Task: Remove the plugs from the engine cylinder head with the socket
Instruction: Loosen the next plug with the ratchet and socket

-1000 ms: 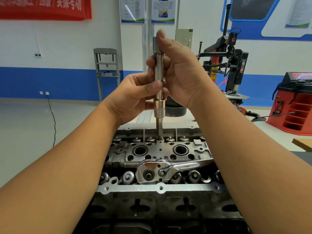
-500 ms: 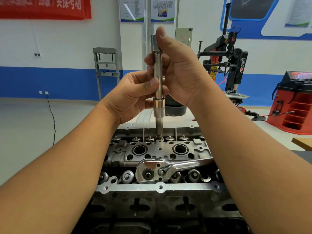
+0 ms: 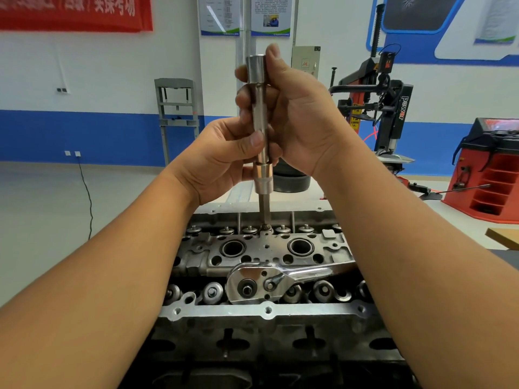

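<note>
A grey cast-metal engine cylinder head (image 3: 266, 310) fills the lower middle of the view, rough and pitted along its near flange, with two dark round bores on top and rows of round valve-spring caps on either side. Across its middle lies a polished chrome ratchet wrench (image 3: 261, 284), its round head to the left and its mirror-bright handle running right under the right forearm. The right hand (image 3: 297, 119) is curled round the upper part of a long, smooth steel socket extension bar (image 3: 259, 122), thumb up beside its wider top collar, fingers wrapped behind. The left hand (image 3: 222, 161) grips the same bar lower down, thumb pressed across its front just above a thicker brushed steel socket (image 3: 263, 178). The bar stands upright, and a thin hex bit (image 3: 265, 211) below the socket reaches down to a small dark plug (image 3: 265, 227) at the far edge of the head, between the valve caps.
</note>
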{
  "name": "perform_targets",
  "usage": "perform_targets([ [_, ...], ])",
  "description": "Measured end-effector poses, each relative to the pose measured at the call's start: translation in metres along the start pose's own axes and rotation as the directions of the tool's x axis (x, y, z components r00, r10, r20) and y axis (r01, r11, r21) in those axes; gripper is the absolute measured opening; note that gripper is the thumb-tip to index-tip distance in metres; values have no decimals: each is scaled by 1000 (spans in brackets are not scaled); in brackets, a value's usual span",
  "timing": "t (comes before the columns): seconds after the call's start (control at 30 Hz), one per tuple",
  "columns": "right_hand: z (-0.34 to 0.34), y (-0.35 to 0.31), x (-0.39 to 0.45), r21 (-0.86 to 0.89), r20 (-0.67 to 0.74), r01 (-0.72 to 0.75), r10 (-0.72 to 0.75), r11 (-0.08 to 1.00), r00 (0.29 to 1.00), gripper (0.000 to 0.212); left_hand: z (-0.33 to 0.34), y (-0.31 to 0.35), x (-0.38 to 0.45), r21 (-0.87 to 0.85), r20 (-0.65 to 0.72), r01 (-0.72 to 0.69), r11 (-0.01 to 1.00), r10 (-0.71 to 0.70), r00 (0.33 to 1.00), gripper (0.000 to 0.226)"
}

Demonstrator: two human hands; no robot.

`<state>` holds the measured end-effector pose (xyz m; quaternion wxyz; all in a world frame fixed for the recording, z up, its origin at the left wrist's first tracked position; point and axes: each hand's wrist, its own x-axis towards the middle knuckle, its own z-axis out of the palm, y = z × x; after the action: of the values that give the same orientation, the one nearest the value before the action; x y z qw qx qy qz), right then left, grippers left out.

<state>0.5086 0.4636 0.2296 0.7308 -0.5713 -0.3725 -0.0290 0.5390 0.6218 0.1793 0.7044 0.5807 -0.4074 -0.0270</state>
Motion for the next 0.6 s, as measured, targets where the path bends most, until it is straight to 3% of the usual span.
perform_targets([
  [0.17,-2,1,0,-73,-8,44,-45,996,999,25,2,1,0,-11,-9,6,1000,-7,1000,46],
  [0.33,-1,-1,-1,-5,34,21,-21,1000,999,31,0,3,-3,-78,60,39,996,-35,998,39],
  [0.43,0,-1,-1,32,28,-1,0,999,1000,37,1,1,-2,-37,28,26,999,-25,999,35],
  [0.6,-1,0,0,-74,-24,7,-8,997,1000,30,1,0,1,5,-9,1,1000,-1,1000,39],
])
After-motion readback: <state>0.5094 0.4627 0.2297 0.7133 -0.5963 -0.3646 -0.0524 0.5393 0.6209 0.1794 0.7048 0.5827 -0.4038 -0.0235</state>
